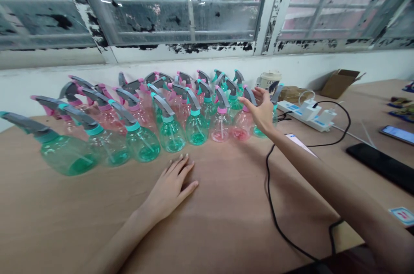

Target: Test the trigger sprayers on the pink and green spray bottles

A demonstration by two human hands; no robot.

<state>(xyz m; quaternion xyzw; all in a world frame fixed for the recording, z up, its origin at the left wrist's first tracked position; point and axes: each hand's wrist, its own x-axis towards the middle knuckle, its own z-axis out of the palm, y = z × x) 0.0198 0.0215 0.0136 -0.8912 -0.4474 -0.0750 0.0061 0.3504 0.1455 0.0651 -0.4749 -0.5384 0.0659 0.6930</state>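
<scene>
My left hand (173, 185) lies flat on the brown table with its fingers spread, in front of the front row of spray bottles. Nearest to it is a green spray bottle (173, 136). My right hand (261, 108) is raised at the right end of the row, thumb and fingers apart in a curve. It is beside the grey and pink head of a pink spray bottle (241, 126); whether it touches the head I cannot tell. Partly hidden behind this hand stands another green bottle (259, 131). A clear pink-collared bottle (221, 125) stands to the left.
Several more green and pink bottles stand in rows towards the wall. On the right are a white power strip (305, 114) with chargers, a black cable (270, 196), a cardboard box (339, 84), a black case-like object (381, 162) and a phone (399, 134). A cup (271, 79) stands behind.
</scene>
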